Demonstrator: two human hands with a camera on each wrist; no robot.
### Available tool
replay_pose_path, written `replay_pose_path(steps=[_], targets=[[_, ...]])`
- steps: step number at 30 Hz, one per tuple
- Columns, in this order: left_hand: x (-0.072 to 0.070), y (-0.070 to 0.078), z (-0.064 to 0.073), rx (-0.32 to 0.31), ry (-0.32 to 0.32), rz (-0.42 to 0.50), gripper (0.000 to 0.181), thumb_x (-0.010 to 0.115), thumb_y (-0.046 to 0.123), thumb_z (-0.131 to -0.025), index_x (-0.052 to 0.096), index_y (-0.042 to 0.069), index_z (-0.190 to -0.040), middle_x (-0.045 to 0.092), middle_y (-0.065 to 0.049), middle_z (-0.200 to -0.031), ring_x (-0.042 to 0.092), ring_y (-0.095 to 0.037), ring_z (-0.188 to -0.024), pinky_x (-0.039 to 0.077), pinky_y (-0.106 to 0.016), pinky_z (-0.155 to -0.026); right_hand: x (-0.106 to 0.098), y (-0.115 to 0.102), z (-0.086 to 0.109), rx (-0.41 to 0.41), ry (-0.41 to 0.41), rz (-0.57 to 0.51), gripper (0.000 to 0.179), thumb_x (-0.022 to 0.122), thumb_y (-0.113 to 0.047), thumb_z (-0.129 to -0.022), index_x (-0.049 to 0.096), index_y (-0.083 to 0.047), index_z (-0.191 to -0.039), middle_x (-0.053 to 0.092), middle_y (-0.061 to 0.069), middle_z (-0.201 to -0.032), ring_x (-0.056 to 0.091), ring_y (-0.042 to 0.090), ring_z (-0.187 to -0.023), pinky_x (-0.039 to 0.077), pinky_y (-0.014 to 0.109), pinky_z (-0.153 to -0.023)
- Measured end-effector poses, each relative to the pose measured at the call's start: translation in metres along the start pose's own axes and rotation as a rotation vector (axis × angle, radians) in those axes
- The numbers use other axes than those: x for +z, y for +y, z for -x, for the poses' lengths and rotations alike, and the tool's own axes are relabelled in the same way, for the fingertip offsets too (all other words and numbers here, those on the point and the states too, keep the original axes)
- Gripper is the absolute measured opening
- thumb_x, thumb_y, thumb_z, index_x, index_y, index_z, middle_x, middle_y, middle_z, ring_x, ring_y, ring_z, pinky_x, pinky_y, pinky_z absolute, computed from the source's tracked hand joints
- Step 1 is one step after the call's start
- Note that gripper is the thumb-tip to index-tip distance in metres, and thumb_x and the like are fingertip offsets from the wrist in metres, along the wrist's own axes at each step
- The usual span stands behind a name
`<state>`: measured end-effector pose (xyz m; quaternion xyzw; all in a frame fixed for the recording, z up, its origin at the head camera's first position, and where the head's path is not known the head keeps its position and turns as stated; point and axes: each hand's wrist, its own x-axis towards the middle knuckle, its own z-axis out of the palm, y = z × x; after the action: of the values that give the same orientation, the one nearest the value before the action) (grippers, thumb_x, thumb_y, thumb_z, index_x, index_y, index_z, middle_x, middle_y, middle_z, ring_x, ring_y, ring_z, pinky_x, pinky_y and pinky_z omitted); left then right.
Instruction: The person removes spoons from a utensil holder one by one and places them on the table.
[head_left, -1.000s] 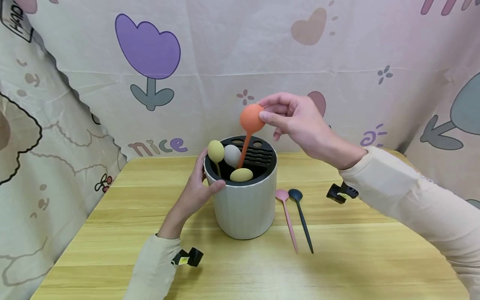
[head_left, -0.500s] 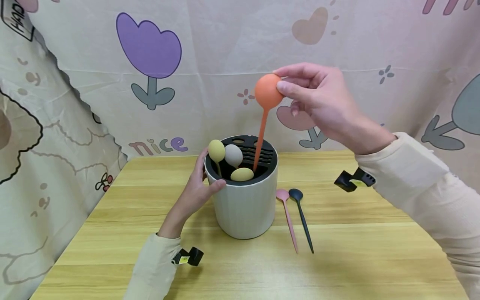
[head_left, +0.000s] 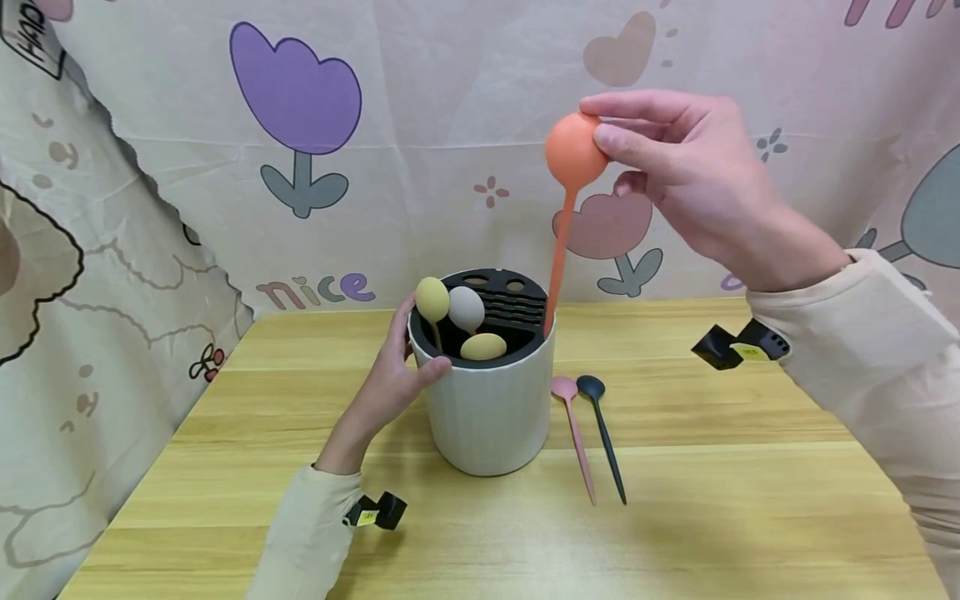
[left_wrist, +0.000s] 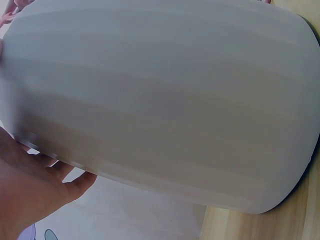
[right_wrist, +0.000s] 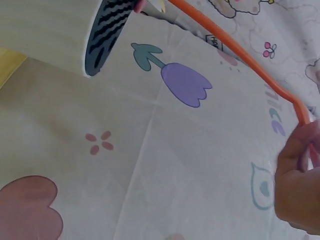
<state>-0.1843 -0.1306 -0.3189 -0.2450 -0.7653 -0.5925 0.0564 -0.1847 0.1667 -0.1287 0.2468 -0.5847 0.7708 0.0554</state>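
A white ribbed utensil holder [head_left: 487, 421] with a black slotted lid [head_left: 513, 310] stands on the table. My left hand [head_left: 384, 379] grips its left side, thumb near the front rim; the left wrist view shows fingers [left_wrist: 75, 185] against its wall [left_wrist: 165, 100]. High at the right, my right hand [head_left: 701, 171] pinches an orange long-handled spoon [head_left: 574, 152] by its round head, handle hanging down. The handle's lower end appears at the holder's right rim; contact cannot be told. From the lid's opening rise two yellow heads [head_left: 483, 347] and a pale grey head [head_left: 466, 309].
Right of the holder, a pink spoon [head_left: 565, 389] and a dark blue spoon [head_left: 591, 389] lie side by side on the wooden table [head_left: 720, 500]. Behind hangs a printed cloth [head_left: 420, 125], with more cloth at the left.
My right hand has moved up and to the right, drawing the orange spoon up from the holder's opening to its right rim. The left hand and holder have stayed in place.
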Motion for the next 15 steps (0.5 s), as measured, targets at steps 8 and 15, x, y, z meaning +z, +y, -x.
replay_pose_path(steps=[8,15], targets=[[0.001,0.001,0.000,0.003,-0.004,0.010,0.120,0.065,0.076,-0.071,0.012,0.008,-0.154,0.020,-0.017,-0.155,0.020,-0.034,-0.140,0.016,-0.062,-0.109,-0.010,0.000,0.011,0.186,-0.016,0.157,0.044,0.078,0.007,-0.076,0.068,0.000,-0.118,0.068,0.014,-0.113,0.061,0.024,-0.103,0.049,0.024,-0.087],[0.000,0.003,0.001,0.003,0.005,0.007,0.120,0.065,0.076,-0.070,0.013,0.008,-0.154,0.021,-0.018,-0.154,0.022,-0.034,-0.139,0.017,-0.062,-0.109,-0.008,0.020,0.018,0.280,-0.074,0.499,0.057,0.075,0.011,-0.076,0.060,-0.002,-0.130,0.068,0.007,-0.110,0.065,0.019,-0.098,0.052,0.026,-0.082]])
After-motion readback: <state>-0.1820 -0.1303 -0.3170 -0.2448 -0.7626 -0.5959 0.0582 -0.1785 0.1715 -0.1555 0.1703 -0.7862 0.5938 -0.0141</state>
